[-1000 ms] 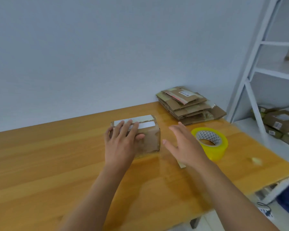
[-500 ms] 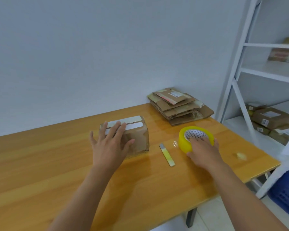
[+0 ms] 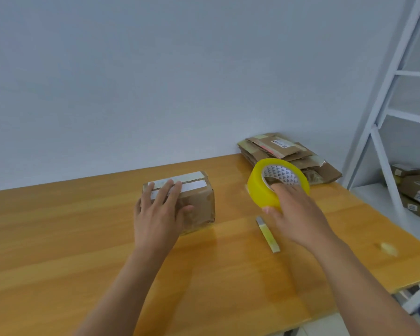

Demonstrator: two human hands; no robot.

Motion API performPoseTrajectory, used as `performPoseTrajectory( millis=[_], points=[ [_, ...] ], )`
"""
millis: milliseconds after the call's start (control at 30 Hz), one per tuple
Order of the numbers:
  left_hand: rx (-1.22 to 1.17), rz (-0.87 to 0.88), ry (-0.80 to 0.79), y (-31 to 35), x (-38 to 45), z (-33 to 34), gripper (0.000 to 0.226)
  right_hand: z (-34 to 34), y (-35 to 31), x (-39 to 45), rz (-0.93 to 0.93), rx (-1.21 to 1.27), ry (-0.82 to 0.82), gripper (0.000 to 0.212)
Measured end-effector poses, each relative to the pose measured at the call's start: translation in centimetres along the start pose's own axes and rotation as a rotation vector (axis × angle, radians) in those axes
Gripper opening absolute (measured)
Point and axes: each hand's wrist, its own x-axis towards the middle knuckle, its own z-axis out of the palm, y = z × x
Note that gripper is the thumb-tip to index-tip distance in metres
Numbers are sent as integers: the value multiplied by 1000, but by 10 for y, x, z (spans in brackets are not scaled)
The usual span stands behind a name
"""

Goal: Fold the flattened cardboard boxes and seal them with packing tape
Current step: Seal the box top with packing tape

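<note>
A small folded cardboard box [image 3: 199, 202] with white strips on its top stands in the middle of the wooden table [image 3: 58, 238]. My left hand [image 3: 159, 212] rests flat on its top and near side, fingers straight. My right hand [image 3: 295, 214] grips a yellow roll of packing tape [image 3: 264, 187], fingers hooked inside its core and thumb on the outer face. The roll is lifted off the table and tilted, to the right of the box. A stack of flattened cardboard boxes [image 3: 286, 156] lies at the table's back right corner.
A thin yellow-and-grey cutter [image 3: 268, 235] lies on the table under my right hand. A small pale scrap [image 3: 387, 248] sits near the right edge. A white shelf unit [image 3: 378, 122] stands to the right, with taped boxes [image 3: 415, 187] on its lower shelf.
My right hand reached right to the tape roll, took hold of it and lifted it off the table toward the box. My left hand stayed on the box.
</note>
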Motion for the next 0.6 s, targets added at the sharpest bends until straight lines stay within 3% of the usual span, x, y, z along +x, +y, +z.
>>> performPoseTrajectory(
  millis=[333,500,600],
  points=[
    [15,-69,13,-52,-14,-25,63,-12,-110,34,-320,178,23,62],
    [6,-135,-88,-67,-11,-44,66,7,-164,56,-447,241,-35,61],
    [-131,-193,-139,-75,-8,-51,78,21,-183,66,-483,260,-59,60]
  ],
)
